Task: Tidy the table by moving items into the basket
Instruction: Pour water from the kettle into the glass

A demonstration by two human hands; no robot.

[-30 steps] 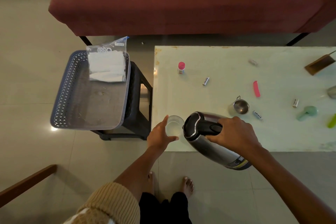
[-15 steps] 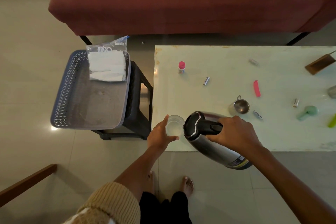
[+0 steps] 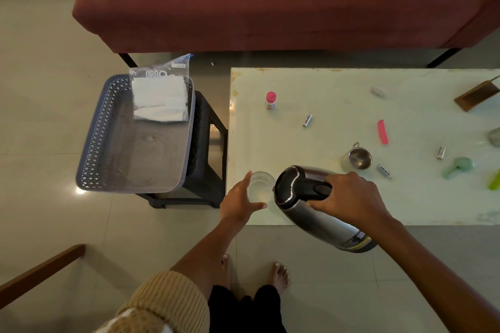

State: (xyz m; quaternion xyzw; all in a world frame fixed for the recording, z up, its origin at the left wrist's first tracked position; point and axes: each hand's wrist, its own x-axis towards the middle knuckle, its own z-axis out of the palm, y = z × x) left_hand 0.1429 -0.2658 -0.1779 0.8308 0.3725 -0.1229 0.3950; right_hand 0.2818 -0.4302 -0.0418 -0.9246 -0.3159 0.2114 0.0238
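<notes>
Running along the far side of the table (image 3: 297, 148), a maroon sofa (image 3: 270, 2) is the biggest thing in view. Left of the table, a grey basket (image 3: 90, 143) sits on a dark stool (image 3: 207, 170). A clear bag (image 3: 161, 97) of white sheets lies in the basket, about level with the table's far edge. At the table's near-left corner a steel kettle (image 3: 319, 219) is tilted, its black lid toward the corner and its base hanging out past the near edge. The right hand (image 3: 349, 194) has its fingers wrapped round the kettle's black handle. The left hand (image 3: 238, 202), at the same corner, grasps a glass (image 3: 261, 186) standing on the table, forefinger and thumb curved round its sides. The kettle's lid end is just beside the glass's rim. A wooden piece (image 3: 476, 96) lies toward the table's far right. A steel cup (image 3: 359, 158) stands near the table's middle, close to the kettle. A green scoop (image 3: 458, 167) lies toward the right. A pink clip (image 3: 382, 131) lies beyond the cup. A pink-capped bottle (image 3: 270, 100) stands upright toward the far-left corner. Four batteries (image 3: 307, 119) lie scattered across the table, well apart, one just beside the cup.
</notes>
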